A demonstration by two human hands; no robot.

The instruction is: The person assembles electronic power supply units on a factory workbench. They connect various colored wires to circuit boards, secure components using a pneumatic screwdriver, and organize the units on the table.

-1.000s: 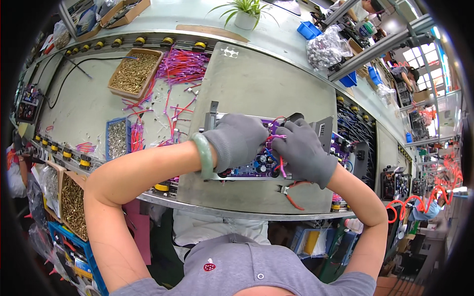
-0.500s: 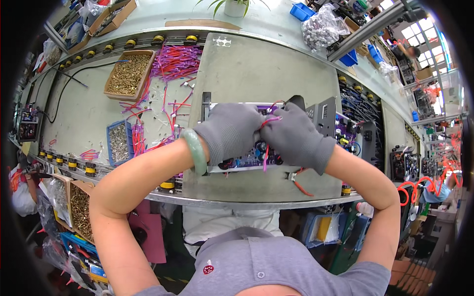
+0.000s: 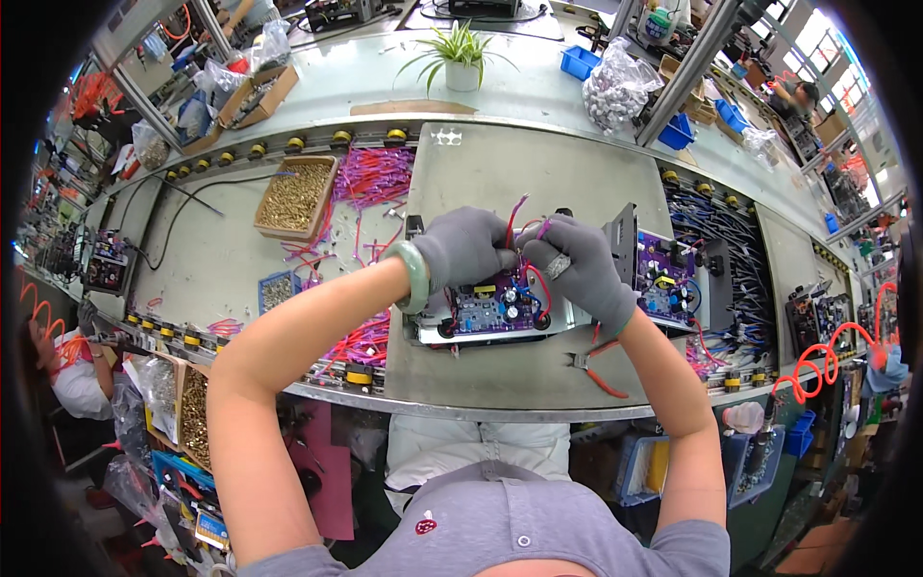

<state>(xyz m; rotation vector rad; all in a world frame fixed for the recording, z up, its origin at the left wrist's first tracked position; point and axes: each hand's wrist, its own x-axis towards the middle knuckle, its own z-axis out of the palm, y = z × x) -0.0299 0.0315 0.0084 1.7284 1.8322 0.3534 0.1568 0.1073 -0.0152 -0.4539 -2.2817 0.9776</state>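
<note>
Both hands wear grey gloves, and a pale green bangle circles the left wrist. My left hand is closed on a red wire with a purple end that points up. Right beside it, my right hand pinches a purple-ended wire between its fingers. Both are over the far side of a purple circuit board set in a metal chassis. A red wire loops over the board near the right hand. The gloves cover where the wires attach.
Orange-handled pliers lie on the bench in front of the right forearm. A tray of brass parts, a pile of red-purple wires and a blue bin are on the left. Another board unit and bundled dark cables sit right.
The head view has shifted, showing more of the far bench. The hands have drawn slightly apart, uncovering more of the board. A red wire now stands up from my left fingers.
</note>
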